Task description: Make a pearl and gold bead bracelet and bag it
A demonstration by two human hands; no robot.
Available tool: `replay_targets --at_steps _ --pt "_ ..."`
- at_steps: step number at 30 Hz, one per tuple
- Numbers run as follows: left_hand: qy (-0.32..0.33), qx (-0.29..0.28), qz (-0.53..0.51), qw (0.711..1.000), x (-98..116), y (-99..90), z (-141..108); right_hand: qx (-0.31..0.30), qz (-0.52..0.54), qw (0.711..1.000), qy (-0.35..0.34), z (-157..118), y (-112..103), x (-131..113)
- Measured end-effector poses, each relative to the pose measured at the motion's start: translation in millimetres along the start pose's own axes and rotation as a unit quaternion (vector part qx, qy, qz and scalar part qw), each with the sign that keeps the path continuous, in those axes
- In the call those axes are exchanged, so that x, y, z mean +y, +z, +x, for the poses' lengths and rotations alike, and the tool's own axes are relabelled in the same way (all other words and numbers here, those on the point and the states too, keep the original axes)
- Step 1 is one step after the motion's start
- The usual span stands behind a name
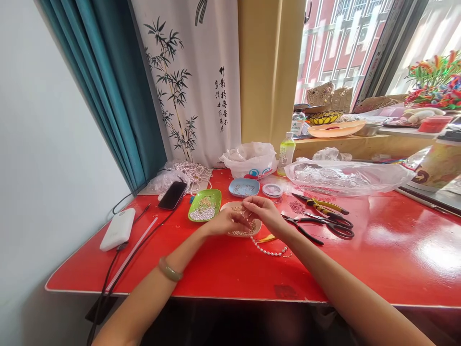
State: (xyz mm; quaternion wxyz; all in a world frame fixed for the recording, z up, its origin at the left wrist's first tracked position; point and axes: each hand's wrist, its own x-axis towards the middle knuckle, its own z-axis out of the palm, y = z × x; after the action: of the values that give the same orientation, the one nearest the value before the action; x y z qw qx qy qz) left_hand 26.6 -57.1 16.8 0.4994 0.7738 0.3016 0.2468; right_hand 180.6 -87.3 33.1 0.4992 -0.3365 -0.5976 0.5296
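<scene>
Over a beige dish [235,233] of small gold-coloured beads, my left hand [227,222] and my right hand [264,214] meet with their fingertips close together. Both hands are closed in a pinch. Whatever lies between the fingertips is too small to make out. A string of white pearl beads [270,253] curves over the table from just below my hands toward my right wrist. Left of the dish stands a green tray [190,215] of white and gold-coloured beads. Behind it is a blue tray [236,193] with small pieces in it.
Pliers with yellow-black handles [326,207], scissors [340,226] and black-handled pliers [306,230] lie right on the red table [223,278]. A phone [173,195], cables and a white power bank [118,229] are left. Plastic bags [345,178] and a bottle [286,156] stand behind.
</scene>
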Motion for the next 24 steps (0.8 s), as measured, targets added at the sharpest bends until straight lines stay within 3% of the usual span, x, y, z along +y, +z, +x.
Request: replay_targets --at_steps 6,12,19,24 --pt "-0.023 0.003 -0.021 1.000 -6 -2.1 2 0.021 -0.018 0.999 0.022 0 -4 -4" --pt "-0.034 0.056 -0.049 0.997 -7 -6.1 3 0.038 -0.064 0.995 0.062 4 -14 -1" --pt "-0.023 0.149 -0.081 0.985 -12 -13.5 3 -0.051 -0.098 0.989 0.098 3 -17 6" --pt "-0.019 0.173 -0.089 0.981 -12 -13.7 3 -0.090 -0.097 0.986 0.099 2 -15 6"
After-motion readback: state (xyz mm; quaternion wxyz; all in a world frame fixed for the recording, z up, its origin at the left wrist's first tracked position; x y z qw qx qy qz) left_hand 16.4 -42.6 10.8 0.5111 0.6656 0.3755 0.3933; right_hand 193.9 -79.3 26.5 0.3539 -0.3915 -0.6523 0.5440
